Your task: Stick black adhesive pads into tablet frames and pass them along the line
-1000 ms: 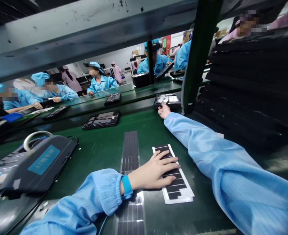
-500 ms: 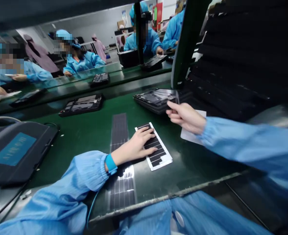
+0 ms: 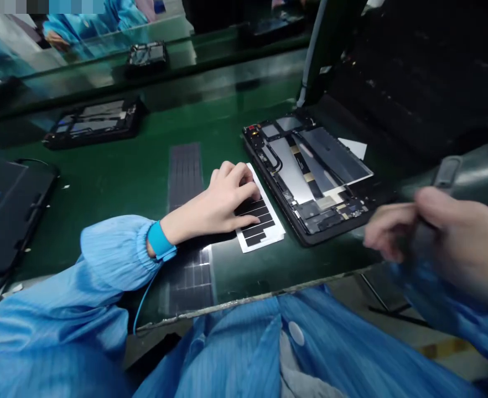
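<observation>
"How do the hands stand now?"

"The left hand (image 3: 214,204) lies over the strip sheet (image 3: 263,213). Its fingers are bent, and the thumb rests on the sheet, apart from them. The right hand (image 3: 455,237) is blurred, beyond the near right corner of the open device (image 3: 308,179). A grey oblong piece (image 3: 448,171) shows above its thumb, but I cannot tell if it is held."

"What would be good work for the left hand?"

"If one black strip (image 3: 255,240) must be lifted, I would press the sheet flat and raise only a corner, slowly, because such a thin thing may fold."

"Where exactly is the sheet?"

"It is flat on the desk (image 3: 107,177), just beside the device, at its left. The inside of this device is uncovered, so the right sleeve (image 3: 468,315) should not drag over it."

"And farther?"

"A long film (image 3: 188,279) passes under the left wrist; better not to lean there. A second device (image 3: 97,124) lies well apart, at the far left."
</observation>
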### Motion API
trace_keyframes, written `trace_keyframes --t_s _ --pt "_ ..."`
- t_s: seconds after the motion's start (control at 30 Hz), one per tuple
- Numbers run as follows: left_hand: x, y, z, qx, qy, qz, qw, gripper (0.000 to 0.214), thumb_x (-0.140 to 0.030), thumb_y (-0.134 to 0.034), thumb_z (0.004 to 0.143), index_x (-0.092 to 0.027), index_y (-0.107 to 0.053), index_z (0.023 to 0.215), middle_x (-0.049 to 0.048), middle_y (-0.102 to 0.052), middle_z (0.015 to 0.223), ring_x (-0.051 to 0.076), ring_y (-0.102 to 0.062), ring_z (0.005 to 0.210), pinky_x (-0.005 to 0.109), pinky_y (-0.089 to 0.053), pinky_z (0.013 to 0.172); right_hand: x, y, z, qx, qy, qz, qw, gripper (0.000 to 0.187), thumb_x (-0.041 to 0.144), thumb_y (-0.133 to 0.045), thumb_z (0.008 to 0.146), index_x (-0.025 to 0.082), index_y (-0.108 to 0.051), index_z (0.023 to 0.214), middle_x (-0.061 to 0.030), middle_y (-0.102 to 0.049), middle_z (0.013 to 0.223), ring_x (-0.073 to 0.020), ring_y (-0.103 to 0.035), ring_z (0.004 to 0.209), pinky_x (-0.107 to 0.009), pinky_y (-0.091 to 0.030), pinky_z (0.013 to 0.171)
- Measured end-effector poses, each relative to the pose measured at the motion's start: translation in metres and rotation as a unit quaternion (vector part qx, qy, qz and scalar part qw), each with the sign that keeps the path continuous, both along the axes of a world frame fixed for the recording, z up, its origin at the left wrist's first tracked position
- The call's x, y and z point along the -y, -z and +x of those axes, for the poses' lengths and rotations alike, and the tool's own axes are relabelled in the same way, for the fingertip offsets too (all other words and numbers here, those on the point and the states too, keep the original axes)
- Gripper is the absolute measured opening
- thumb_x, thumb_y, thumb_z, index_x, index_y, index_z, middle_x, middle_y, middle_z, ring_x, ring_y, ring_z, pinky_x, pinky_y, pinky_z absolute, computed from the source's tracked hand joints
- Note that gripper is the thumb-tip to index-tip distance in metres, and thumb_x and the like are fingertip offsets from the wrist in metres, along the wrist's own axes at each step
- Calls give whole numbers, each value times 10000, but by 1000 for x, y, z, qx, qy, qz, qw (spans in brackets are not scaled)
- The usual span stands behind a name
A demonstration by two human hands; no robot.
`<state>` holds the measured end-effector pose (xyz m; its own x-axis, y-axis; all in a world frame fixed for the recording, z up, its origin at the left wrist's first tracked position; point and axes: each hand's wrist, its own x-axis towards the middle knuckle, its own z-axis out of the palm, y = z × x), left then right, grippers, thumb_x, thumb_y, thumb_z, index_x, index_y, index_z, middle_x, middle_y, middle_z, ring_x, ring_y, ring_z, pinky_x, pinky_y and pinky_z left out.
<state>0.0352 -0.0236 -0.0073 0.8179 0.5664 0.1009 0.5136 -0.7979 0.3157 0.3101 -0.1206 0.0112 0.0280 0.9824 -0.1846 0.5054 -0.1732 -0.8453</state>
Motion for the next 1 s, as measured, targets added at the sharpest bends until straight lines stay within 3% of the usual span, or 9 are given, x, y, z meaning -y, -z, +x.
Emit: trace_keyframes --t_s 0.07,0.13,0.23,0.67,0.83,0.9,1.0 --pt "-1 -2 4 -17 19 -52 998 355 -458 -581 789 -139 -567 944 103 -487 995 239 -440 954 392 -396 843 -17 -2 -23 -9 -117 59 991 525 524 -362 874 163 -609 583 -70 -582 582 -137 -559 473 -269 -456 448" --pt "-3 -2 6 -26 37 -109 993 372 -475 -604 765 -142 -562 925 71 -465 924 204 -433 880 333 -392 798 -31 0 -43 1 -240 142 960 301 400 -496 855 168 -626 715 -47 -618 711 -135 -605 630 -256 -491 592" --pt "-7 2 7 -25 34 -135 990 403 -481 -642 727 -142 -558 928 58 -440 918 194 -414 862 307 -368 788 -42 7 -60 26 -329 211 920 156 316 -589 814 166 -616 850 -39 -633 831 -133 -607 747 -240 -485 676" --pt "-6 6 8 -8 12 -151 988 349 -445 -655 720 -148 -554 873 55 -436 904 199 -395 851 305 -340 776 -42 16 -65 38 -333 220 916 112 253 -608 806 141 -607 805 -55 -625 775 -145 -594 714 -256 -469 620" --pt "-4 8 8 -2 0 -147 989 387 -480 -670 698 -150 -553 863 55 -448 891 208 -407 857 320 -349 769 -41 7 -68 29 -313 220 923 90 216 -632 781 146 -604 733 -14 -607 665 -96 -578 574 -202 -440 502" --pt "-3 6 8 -3 1 -140 990 400 -492 -670 694 -151 -554 867 58 -459 894 211 -418 866 327 -361 774 -49 0 -65 18 -287 218 933 97 218 -643 769 152 -602 712 -5 -600 646 -95 -582 550 -198 -443 474" --pt "-4 3 9 18 12 -131 991 330 -456 -643 736 -151 -551 825 47 -488 866 186 -448 838 307 -383 758 -76 -4 -58 -10 -165 260 951 158 256 -660 749 167 -552 677 -4 -601 628 -129 -613 557 -228 -479 487"
